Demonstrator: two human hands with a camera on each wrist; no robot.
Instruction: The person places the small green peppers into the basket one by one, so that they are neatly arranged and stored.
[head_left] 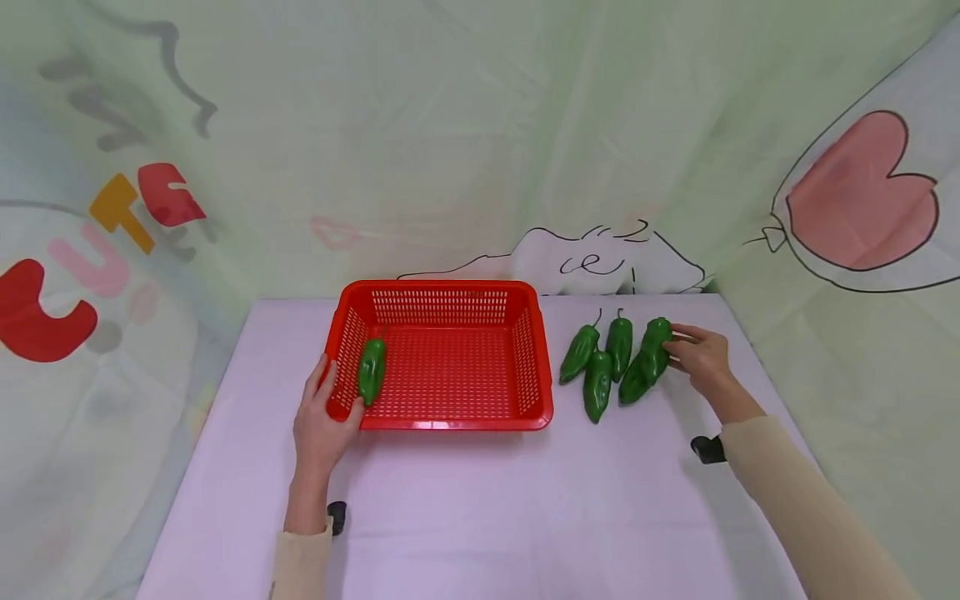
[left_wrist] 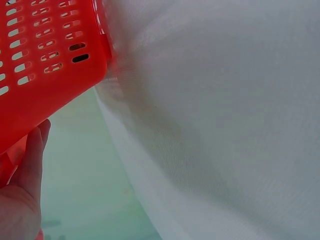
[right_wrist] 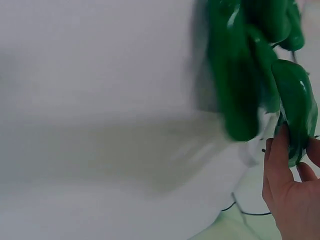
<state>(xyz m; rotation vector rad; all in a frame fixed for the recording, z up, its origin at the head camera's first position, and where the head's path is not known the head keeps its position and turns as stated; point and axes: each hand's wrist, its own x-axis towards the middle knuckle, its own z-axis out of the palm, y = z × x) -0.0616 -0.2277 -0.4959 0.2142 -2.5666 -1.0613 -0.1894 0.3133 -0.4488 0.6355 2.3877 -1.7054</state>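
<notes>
A red plastic basket (head_left: pixel 438 424) with slotted walls stands on the table, and one green pepper (head_left: pixel 371 371) lies inside at its left end. My left hand (head_left: pixel 322 425) grips the basket's near left corner, with the thumb at the front rim and the fingers along the left side. To the right of the basket my right hand (head_left: pixel 701 354) pinches a green pepper (right_wrist: pixel 296 107) between thumb and fingers. Below and beside that one, other green peppers (head_left: pixel 597 385) lie in a loose group on the table.
A pale lilac cloth covers the table (head_left: pixel 465 508). Behind and on both sides hangs a light curtain (head_left: pixel 450 150) printed with letters and a heart balloon (head_left: pixel 862 200).
</notes>
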